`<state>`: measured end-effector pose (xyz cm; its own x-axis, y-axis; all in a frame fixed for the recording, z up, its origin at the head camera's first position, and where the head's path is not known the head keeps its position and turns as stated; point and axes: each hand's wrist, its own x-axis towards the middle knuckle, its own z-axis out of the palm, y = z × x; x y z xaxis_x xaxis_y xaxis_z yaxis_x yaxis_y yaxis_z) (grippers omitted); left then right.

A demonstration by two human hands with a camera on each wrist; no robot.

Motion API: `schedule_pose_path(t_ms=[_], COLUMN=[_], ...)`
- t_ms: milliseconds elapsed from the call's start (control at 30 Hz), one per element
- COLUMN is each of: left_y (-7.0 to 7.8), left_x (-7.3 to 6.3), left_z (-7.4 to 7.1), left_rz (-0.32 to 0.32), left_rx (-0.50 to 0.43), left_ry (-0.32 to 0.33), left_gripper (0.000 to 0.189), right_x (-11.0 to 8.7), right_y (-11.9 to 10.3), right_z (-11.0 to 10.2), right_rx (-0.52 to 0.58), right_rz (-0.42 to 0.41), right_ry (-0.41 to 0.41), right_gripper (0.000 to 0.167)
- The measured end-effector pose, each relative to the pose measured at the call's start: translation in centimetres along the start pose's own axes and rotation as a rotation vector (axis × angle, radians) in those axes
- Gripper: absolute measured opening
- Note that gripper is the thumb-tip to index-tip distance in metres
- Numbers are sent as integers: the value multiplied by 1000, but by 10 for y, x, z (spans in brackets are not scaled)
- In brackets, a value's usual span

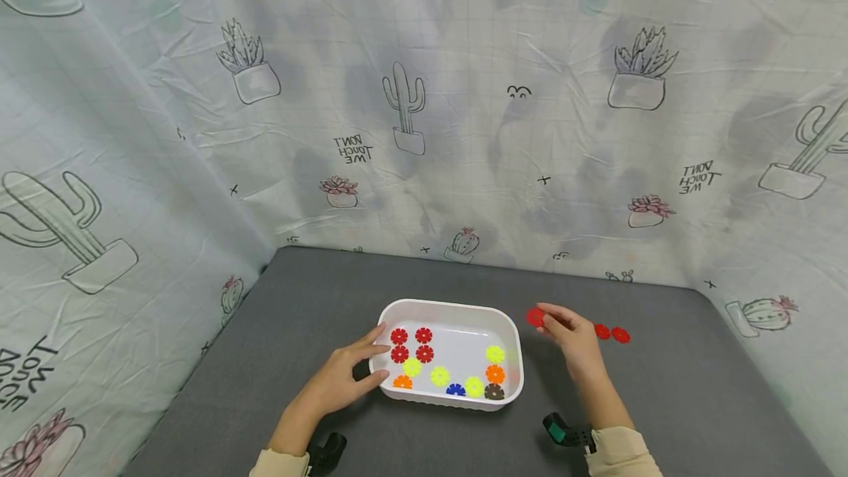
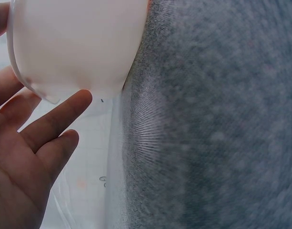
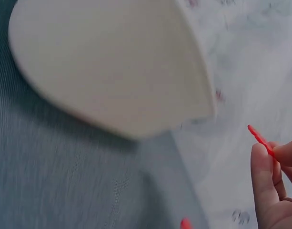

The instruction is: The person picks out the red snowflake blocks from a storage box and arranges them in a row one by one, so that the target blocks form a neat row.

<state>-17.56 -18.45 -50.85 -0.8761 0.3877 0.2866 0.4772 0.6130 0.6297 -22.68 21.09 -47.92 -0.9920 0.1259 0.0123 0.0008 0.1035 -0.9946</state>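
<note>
Head view shows a white tray [image 1: 458, 350] on a grey table [image 1: 411, 447]; at the tray's left end is the left hand [image 1: 341, 375], its fingers spread and loosely extended, fingertips touching the rim; off the tray's right end, the right hand [image 1: 571, 337] pinches a red disc [image 1: 534, 317] between thumb and fingers, and the right wrist view shows that disc edge-on, apart from the tray; farther right of the tray, past that hand, two loose red discs [image 1: 620, 335] lie side by side.

Inside the tray, toward its left end, four red discs [image 1: 425, 353] sit in two rows; four yellow discs [image 1: 440, 377] are spread from there to the tray's right end; two orange discs [image 1: 495, 375], a blue disc [image 1: 456, 390] and a brown disc [image 1: 494, 392] lie nearer the tray's front and right sides; behind the tray hangs a cactus-print curtain [image 1: 464, 131].
</note>
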Motion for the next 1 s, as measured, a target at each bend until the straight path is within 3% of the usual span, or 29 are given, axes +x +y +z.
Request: schedule_pose_path(t_ms=[200, 533, 800, 1000], left_y=[-2, -4, -6, -7], left_x=[-1, -2, -1, -2], left_z=[0, 1, 3, 4], left_rz=[7, 15, 2, -5], left_rx=[7, 13, 5, 7], left_ry=[-1, 3, 1, -3], left_gripper=[42, 41, 43, 43], right_x=[3, 5, 3, 2], right_y=[20, 46, 53, 55], right_z=[-19, -26, -26, -26], right_rx=[72, -102, -478, -596], right_rz=[30, 9, -59, -98], right_ry=[66, 65, 109, 120], right_gripper=[36, 33, 26, 23])
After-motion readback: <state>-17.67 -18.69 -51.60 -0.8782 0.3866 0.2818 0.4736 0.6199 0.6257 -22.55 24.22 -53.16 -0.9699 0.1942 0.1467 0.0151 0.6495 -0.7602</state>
